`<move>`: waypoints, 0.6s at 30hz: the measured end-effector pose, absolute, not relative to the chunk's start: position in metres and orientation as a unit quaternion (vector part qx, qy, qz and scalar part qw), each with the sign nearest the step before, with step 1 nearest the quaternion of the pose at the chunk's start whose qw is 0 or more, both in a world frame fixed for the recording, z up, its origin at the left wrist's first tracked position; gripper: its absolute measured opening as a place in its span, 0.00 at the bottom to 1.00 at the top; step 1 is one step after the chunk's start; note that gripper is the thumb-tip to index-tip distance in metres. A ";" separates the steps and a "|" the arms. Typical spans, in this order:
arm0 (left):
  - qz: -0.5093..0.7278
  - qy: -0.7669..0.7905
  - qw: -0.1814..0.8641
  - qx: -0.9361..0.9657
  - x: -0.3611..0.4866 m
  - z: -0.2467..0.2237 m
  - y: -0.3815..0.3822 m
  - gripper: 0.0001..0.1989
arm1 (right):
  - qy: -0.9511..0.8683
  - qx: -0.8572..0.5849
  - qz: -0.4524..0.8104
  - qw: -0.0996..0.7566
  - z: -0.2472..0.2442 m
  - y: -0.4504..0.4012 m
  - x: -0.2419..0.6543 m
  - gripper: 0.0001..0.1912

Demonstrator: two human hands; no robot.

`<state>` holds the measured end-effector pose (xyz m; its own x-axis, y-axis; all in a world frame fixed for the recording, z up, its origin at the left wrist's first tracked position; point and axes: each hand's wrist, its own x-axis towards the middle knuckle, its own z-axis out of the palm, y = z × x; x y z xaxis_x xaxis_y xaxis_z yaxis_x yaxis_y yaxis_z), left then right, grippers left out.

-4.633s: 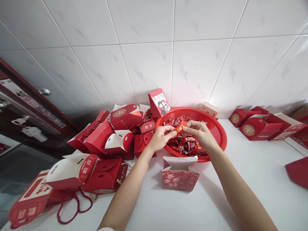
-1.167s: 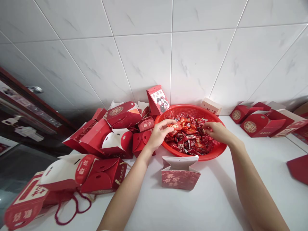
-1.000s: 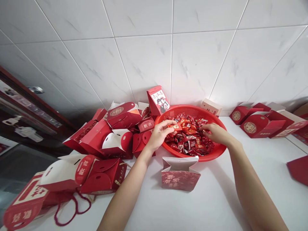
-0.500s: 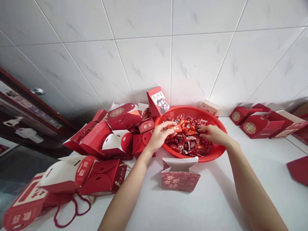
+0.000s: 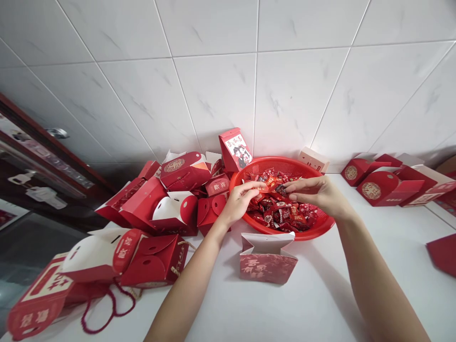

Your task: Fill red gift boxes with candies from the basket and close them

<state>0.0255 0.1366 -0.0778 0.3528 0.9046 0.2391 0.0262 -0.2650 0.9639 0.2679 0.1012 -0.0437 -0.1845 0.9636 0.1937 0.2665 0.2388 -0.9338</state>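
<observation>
The left hand [image 5: 238, 202] pinched an orange candy [image 5: 263, 188]; the right hand's [image 5: 322, 194] grip I could not tell; many candies [image 5: 281, 213] lay in the basket [image 5: 306, 235], the lower-centre gift box [image 5: 267, 268] was unclosed

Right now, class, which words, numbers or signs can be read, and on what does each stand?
"歡喜": small red box beside the basket.
Open bag: pale characters, too blurred.
Candy wrappers: too small and blurred.
Cartoon-couple box: characters too blurred.
Other boxes: lettering and gold emblems mostly too small or blurred.
</observation>
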 end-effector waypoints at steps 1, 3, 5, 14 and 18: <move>0.442 0.352 0.490 0.664 0.026 -0.077 0.136 0.14 | -0.658 -0.457 0.411 0.435 -0.044 0.101 0.265 0.12; 0.431 0.344 0.487 0.677 0.027 -0.076 0.134 0.15 | -0.668 -0.431 0.426 0.432 -0.046 0.101 0.259 0.10; 0.415 0.333 0.482 0.696 0.027 -0.076 0.131 0.16 | -0.681 -0.406 0.435 0.426 -0.048 0.101 0.254 0.08; 0.413 0.310 0.483 0.707 0.027 -0.078 0.132 0.14 | -0.688 -0.391 0.414 0.450 -0.057 0.104 0.241 0.15; 0.449 0.306 0.475 0.692 0.028 -0.082 0.133 0.14 | -0.697 -0.405 0.421 0.415 -0.058 0.104 0.237 0.18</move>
<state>0.0284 0.1333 -0.0818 0.4090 0.8500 0.3321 -0.0032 -0.3626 0.9319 0.2367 0.1045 -0.0577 -0.3275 0.9143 0.2382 0.2150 0.3176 -0.9235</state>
